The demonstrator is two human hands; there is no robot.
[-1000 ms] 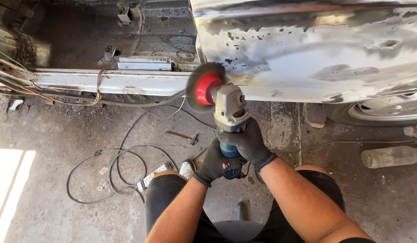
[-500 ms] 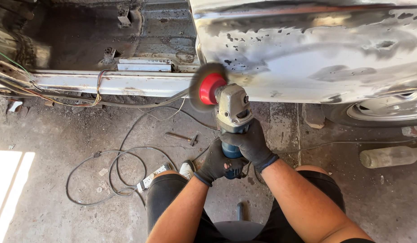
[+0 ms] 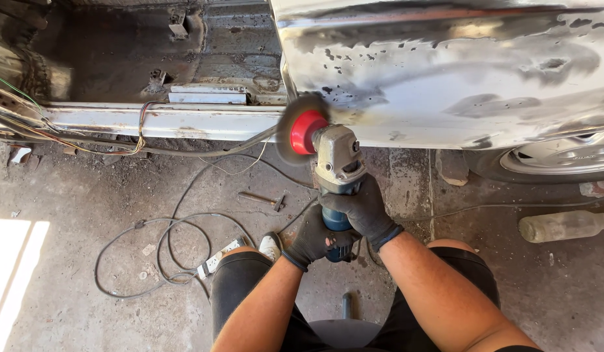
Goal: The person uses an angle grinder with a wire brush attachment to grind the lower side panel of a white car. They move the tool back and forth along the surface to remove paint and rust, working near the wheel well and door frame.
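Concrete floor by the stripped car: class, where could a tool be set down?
Free: the bare concrete left of the coiled black cable, and right of the knee below the dusty plastic bottle. Crowded: around the small hammer.

Angle grinder at the bare car panel

Grey-headed, blue-bodied tool with a red-hubbed blurred wheel, pointing up and away from the gripping hands, its wheel touching the scuffed, shiny metal panel's lower left corner.

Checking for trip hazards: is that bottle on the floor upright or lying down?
Lying down: the bottle rests on its side on the concrete.
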